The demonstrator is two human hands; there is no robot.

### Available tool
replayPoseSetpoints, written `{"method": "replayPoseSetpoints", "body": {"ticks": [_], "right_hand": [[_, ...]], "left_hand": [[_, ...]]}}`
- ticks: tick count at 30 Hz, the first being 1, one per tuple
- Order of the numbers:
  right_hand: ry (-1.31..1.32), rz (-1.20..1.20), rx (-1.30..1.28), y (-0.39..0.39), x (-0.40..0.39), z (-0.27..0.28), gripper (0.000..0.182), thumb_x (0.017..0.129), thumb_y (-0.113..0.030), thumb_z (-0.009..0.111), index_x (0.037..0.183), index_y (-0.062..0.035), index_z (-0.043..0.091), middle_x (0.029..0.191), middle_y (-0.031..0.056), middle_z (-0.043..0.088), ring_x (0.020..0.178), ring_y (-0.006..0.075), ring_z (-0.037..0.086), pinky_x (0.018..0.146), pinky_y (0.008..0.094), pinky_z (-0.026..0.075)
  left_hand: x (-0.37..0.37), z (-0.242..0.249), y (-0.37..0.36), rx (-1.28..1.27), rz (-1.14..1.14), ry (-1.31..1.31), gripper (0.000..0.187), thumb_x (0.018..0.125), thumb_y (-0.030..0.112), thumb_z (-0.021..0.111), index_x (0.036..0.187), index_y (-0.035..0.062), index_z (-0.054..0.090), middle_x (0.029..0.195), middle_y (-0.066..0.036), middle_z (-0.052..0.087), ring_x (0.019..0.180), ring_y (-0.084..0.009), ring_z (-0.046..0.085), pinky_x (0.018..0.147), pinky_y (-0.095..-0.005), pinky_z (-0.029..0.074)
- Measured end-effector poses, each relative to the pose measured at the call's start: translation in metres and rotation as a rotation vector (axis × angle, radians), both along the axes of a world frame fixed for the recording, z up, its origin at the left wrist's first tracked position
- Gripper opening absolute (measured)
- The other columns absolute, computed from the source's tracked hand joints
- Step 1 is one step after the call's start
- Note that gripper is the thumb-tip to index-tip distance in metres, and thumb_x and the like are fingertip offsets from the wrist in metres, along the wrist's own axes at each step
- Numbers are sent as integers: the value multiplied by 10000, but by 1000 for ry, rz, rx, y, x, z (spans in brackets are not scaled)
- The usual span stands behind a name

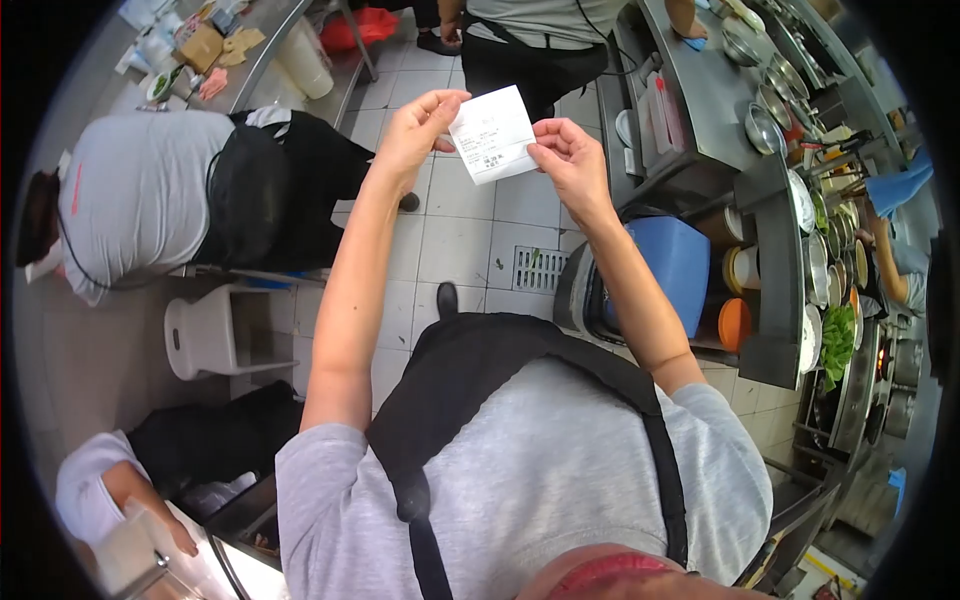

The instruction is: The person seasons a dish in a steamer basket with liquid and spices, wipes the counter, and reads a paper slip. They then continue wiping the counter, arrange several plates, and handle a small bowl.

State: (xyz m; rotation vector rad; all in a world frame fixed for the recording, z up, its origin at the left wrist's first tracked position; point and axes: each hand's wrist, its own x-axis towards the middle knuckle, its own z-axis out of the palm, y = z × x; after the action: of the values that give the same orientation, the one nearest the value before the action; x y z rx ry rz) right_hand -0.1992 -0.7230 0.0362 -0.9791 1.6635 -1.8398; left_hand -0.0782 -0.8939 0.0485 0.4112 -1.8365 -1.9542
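Observation:
A small white printed receipt [493, 130] is held up in front of me over the tiled floor, slightly tilted, its printing too small to read. My left hand [425, 125] pinches its upper left edge between thumb and fingers. On the opposite side, the thumb and fingertips of my right hand [570, 160] grip the right edge. Both arms are stretched out forward, above my black apron [500, 345].
Co-workers stand ahead [540, 50], bend at the left [150, 190] and work at lower left and far right. A blue-lidded bin [665, 270] is by my right arm. A steel counter [710, 110] with metal bowls lines the right; a white stool [225, 330] is left.

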Motion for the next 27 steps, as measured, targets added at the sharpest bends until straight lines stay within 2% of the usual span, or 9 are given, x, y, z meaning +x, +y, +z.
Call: {"method": "replayPoseSetpoints", "body": {"ticks": [4,6,9,11,14,16,17,21,27], "right_hand": [[11,-21,-17,-10,-12,-19,156,782,10,589,934,20,554,792,27,598,737,57,558,658,188,441],[-50,39,-70,-17,-18,-26,175,780,11,586,949,15,545,795,18,589,724,56,552,650,190,440],[-52,45,-86,-30,-26,-22,184,784,6,576,964,9,539,815,9,583,729,55,546,648,198,437],[-51,52,-99,-40,-28,-16,186,788,-6,573,971,10,538,829,6,584,733,60,546,650,208,441],[11,77,-54,-60,-41,-28,179,790,-35,572,963,11,553,800,34,598,731,81,559,649,235,449],[248,-26,176,-73,-49,-33,176,787,-47,565,957,-2,576,779,83,613,729,110,575,649,252,446],[311,-98,131,-80,-53,-35,172,779,-38,559,946,-23,593,760,124,613,660,132,567,606,262,436],[387,-201,179,-105,-59,-15,170,785,-31,546,949,-39,592,715,125,615,517,150,506,511,291,417],[362,-215,173,-148,-71,-5,127,792,-27,531,910,-22,577,656,136,588,487,149,512,495,299,415]], "left_hand": [[-22,-27,2,119,-118,48,278,884,151,542,1126,15,536,975,-20,604,879,-82,566,742,-229,459],[-31,-25,4,224,-66,168,311,836,46,572,1137,-8,518,1010,-48,594,913,-118,566,793,-246,455],[-47,-28,-17,202,-25,242,203,791,7,603,993,12,588,928,-33,610,836,-91,559,750,-237,445],[-54,-18,-28,130,-47,225,101,768,7,632,867,28,645,846,-5,619,758,-66,552,683,-209,436],[-64,-12,-45,-2,-83,189,86,745,-5,657,823,32,660,804,2,617,701,-58,539,634,-204,430],[-68,-13,-54,-32,-33,254,70,740,5,671,802,32,656,770,8,607,683,-52,529,617,-196,416],[-69,-14,-59,-45,17,308,61,736,15,686,782,33,652,737,13,596,665,-45,519,600,-187,401],[-61,-18,-85,26,142,342,76,728,-3,694,790,22,658,702,21,597,632,-35,504,580,-177,400],[-47,-12,-127,46,251,336,108,745,12,688,846,11,650,698,21,587,627,-31,496,582,-163,392]]}}
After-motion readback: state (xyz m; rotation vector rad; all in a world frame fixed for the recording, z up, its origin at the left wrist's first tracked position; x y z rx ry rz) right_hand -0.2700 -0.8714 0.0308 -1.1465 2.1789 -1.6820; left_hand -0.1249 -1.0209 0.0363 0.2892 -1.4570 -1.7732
